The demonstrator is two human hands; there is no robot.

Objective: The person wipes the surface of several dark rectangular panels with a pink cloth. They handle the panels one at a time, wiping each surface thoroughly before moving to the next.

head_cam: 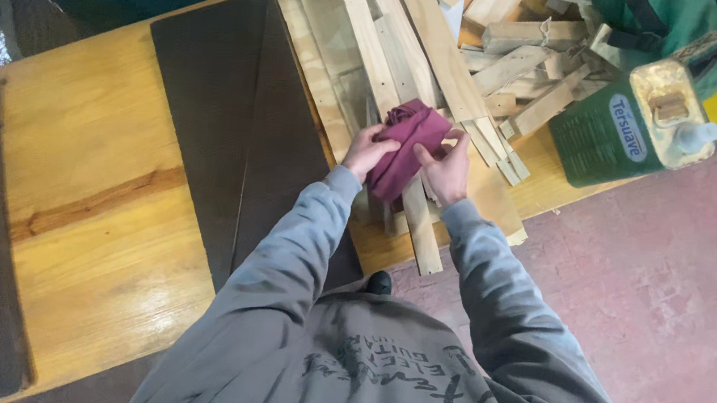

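A bunched dark red cloth point(408, 140) is held between both my hands above a heap of pale wooden slats point(412, 50) on a wooden bench point(98, 199). My left hand point(368, 150) grips the cloth's left side, fingers curled over it. Pressed against its right side is my right hand point(446, 168), thumb on the fabric. Grey sleeves cover both my arms. The lower part of the cloth is hidden between my hands.
A dark rectangular board point(224, 114) lies on the bench left of the slats. A green metal can point(633, 125) with a white cap stands at the right end. Green fabric point(666, 25) sits behind it. Reddish floor point(663, 290) spreads to the right.
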